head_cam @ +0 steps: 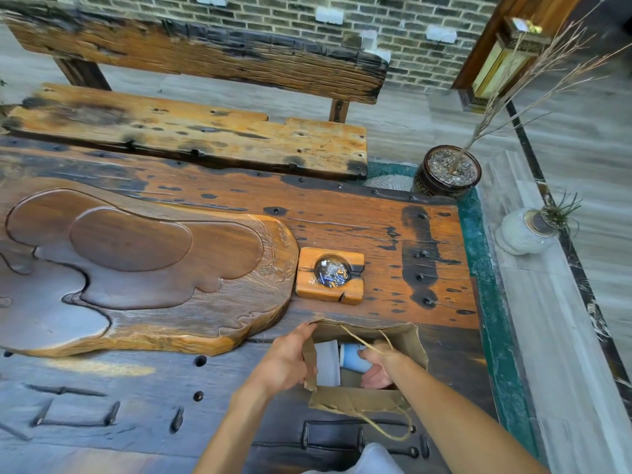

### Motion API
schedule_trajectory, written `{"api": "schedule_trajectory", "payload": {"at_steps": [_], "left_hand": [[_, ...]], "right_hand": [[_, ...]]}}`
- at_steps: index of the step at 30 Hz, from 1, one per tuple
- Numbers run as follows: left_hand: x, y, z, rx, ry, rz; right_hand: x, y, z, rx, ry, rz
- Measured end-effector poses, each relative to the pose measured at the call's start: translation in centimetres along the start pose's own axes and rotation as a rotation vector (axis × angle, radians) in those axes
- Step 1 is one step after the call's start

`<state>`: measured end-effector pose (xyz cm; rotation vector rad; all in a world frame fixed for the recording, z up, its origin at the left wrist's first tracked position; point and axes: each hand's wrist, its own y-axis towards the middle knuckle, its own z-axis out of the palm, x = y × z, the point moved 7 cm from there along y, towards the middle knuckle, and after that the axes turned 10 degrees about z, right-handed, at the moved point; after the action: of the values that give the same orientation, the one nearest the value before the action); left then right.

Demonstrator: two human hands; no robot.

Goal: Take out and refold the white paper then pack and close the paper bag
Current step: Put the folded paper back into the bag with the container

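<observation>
At the table's (pixel 376 227) near right corner, the left hand (pixel 285 362) pinches the paper bag's (pixel 359 400) rim open — white paper (pixel 326 366) upright just inside, nearer it — while the right hand (pixel 379 366) grips a blue cylinder (pixel 352 357).

A brown paper bag (pixel 362 400) holds white paper (pixel 326 366) and a light blue cylinder (pixel 352 358).

Two bare forearms, no sleeves, no rings/watch; light grey-white garment (pixel 372 460) at bottom edge, prob. trousers.
</observation>
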<state>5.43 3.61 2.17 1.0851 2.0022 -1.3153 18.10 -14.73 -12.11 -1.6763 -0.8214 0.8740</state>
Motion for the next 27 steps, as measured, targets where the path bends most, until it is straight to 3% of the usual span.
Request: {"api": "schedule_trajectory", "payload": {"at_steps": [6,16,27], "left_hand": [[0.8,0.2,-0.2,0.001,-0.032,-0.042],[0.1,0.3,-0.2,-0.023,-0.062,-0.057],[0.4,0.9,0.3,-0.013,-0.049,-0.067]], "right_hand": [[0.0,-0.1,1.0,0.142,0.234,-0.021],[-0.5,-2.5,-0.6,-0.236,0.053,-0.203],[-0.5,-3.0,-1.6,-0.381,-0.079,-0.301]]}}
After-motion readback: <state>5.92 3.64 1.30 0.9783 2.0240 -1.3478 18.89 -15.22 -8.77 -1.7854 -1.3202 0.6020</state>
